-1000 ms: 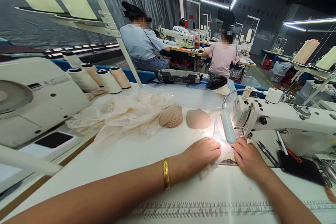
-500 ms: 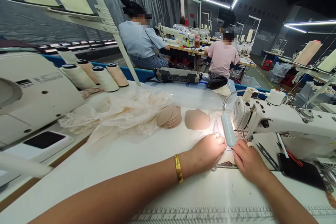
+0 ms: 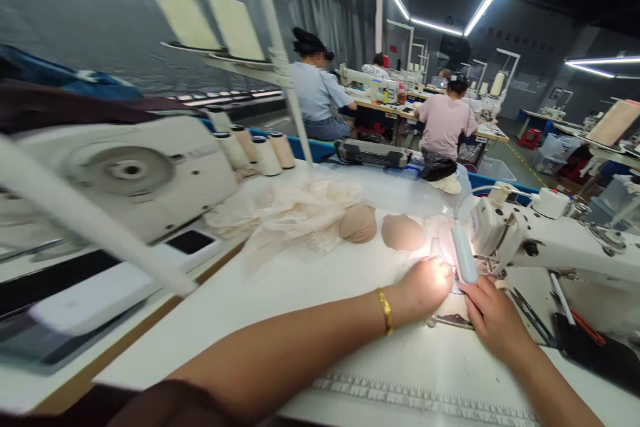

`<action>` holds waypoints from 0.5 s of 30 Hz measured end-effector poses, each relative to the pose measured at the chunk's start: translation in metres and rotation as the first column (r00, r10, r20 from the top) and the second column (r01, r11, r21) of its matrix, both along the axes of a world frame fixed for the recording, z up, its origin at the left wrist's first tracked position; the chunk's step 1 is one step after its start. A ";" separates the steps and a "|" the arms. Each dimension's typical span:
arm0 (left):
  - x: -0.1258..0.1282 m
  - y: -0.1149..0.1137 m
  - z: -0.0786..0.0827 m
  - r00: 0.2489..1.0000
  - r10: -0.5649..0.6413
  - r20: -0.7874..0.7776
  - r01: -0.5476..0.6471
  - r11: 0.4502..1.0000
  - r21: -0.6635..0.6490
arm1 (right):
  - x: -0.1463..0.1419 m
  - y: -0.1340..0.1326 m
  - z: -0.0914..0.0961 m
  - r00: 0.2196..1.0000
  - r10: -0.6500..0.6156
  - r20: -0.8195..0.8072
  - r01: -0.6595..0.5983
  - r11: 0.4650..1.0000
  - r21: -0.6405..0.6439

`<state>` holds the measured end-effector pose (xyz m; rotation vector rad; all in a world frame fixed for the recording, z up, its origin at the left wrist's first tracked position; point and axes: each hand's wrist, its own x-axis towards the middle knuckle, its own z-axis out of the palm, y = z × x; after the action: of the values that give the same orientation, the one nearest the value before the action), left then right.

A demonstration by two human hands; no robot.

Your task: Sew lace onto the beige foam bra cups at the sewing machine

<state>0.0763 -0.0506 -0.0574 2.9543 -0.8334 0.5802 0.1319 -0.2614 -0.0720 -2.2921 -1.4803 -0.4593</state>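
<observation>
At the sewing machine (image 3: 575, 230), my left hand (image 3: 427, 287) is closed, its fingers bunched on a pale piece of fabric (image 3: 440, 240) under a bright lamp (image 3: 465, 257). Just across from it, my right hand (image 3: 493, 310) has its fingertips together at the fabric's other side, beside the needle area. The lamp head covers part of the fabric and the fingertips. To the left lie a stack of beige rounded pieces (image 3: 358, 225) and a single beige rounded piece (image 3: 403, 233).
Cream lace fabric (image 3: 300, 210) is heaped farther left, near several thread cones (image 3: 265, 157). Scissors (image 3: 533, 317) and a black phone-like slab (image 3: 595, 353) lie right of my right hand. A ruler strip (image 3: 400, 393) runs along the front edge. Co-workers sit beyond.
The camera view has turned left, so the scene sits farther right and more of the left machine shows. Both hands remain at the fabric by the needle area.
</observation>
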 end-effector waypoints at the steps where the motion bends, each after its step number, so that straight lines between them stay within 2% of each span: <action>1: 0.000 -0.002 0.002 1.000 0.016 -0.020 -0.015 0.999 0.038 | 0.000 -0.001 -0.001 0.999 0.025 0.021 -0.026 1.000 0.016; 4: -0.012 0.002 0.012 0.995 0.082 -0.063 -0.075 0.992 0.105 | -0.003 0.004 -0.001 0.989 0.123 0.077 -0.125 0.992 0.024; 6: -0.036 0.011 0.024 0.987 0.132 -0.087 -0.121 0.985 0.124 | -0.011 0.014 0.001 0.973 0.170 0.159 -0.176 0.984 0.030; 8: -0.074 0.022 0.039 0.979 0.151 -0.136 -0.135 0.984 0.116 | -0.024 0.029 0.001 0.942 0.191 0.277 -0.213 0.976 0.050; 11: -0.142 0.039 0.060 0.942 0.083 -0.325 -0.078 0.997 0.029 | -0.054 0.048 -0.007 0.891 0.274 0.362 -0.329 0.939 0.100; 13: -0.186 0.051 0.068 0.886 0.054 -0.460 -0.114 0.988 -0.103 | -0.081 0.053 -0.018 0.867 0.399 0.299 -0.449 0.885 0.121; 15: -0.220 0.062 0.070 0.805 0.033 -0.592 -0.193 0.959 -0.208 | -0.110 0.052 -0.029 0.834 0.529 0.156 -0.544 0.836 0.076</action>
<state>-0.1440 0.0118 0.0123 2.6859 -0.4675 -0.2223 0.0221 -0.2090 -0.1009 -1.6686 -2.0094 -0.5126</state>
